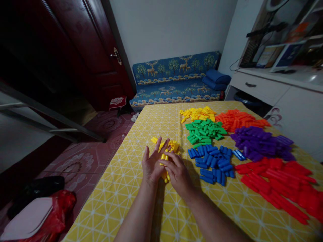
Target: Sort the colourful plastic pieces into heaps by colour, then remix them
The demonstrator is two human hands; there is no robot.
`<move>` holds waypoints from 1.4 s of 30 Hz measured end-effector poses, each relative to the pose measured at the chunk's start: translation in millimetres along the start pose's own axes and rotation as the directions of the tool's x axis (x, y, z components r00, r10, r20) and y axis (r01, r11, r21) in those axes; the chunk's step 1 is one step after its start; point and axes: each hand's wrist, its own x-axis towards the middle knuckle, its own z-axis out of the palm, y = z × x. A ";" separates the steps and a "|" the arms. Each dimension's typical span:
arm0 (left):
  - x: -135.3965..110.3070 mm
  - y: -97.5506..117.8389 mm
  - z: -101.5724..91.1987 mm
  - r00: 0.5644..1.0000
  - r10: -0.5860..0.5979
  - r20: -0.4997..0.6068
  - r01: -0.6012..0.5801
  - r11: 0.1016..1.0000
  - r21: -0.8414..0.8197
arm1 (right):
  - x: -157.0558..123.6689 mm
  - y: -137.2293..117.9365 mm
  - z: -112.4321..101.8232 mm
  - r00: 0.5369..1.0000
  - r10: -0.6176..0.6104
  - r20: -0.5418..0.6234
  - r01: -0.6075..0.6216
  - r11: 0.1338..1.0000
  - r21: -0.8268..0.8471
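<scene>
My left hand (153, 165) is turned palm up over the table, its fingers spread. Against its inner edge, my right hand (178, 173) curls its fingers over some small yellow plastic tube-shaped pieces (164, 157). The fingers partly cover those pieces, so how many are held cannot be made out. More yellow pieces (174, 145) lie on the cloth just beyond the hands, and a few others (166, 177) show below, between the two wrists.
On the table's yellow patterned cloth (121, 188), sorted piles lie to the right: yellow (199, 113), green (205, 130), blue (214, 161), orange (238, 120), purple (261, 144) and red (280, 183). A blue sofa (174, 84) stands behind; a white cabinet (297, 114) is at right.
</scene>
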 end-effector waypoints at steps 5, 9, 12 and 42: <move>4.1 -3.4 1.4 0.990 0.105 -0.092 -0.089 0.982 0.166 | -3.5 8.9 -4.5 0.967 0.186 -0.174 -0.167 0.979 0.119; 6.5 -11.1 -1.2 0.899 0.396 -0.187 -0.171 0.711 0.682 | -3.4 16.9 -11.4 0.840 0.454 -0.297 -0.373 0.881 0.293; 6.8 -16.6 -5.7 0.895 0.446 0.013 -0.138 0.249 0.959 | -1.6 18.9 -14.2 0.768 0.573 -0.288 -0.438 0.797 0.417; -12.4 3.4 4.4 0.943 0.286 0.168 -0.078 -0.302 0.950 | -7.1 38.0 -4.1 0.833 0.468 -0.297 -0.483 0.875 0.025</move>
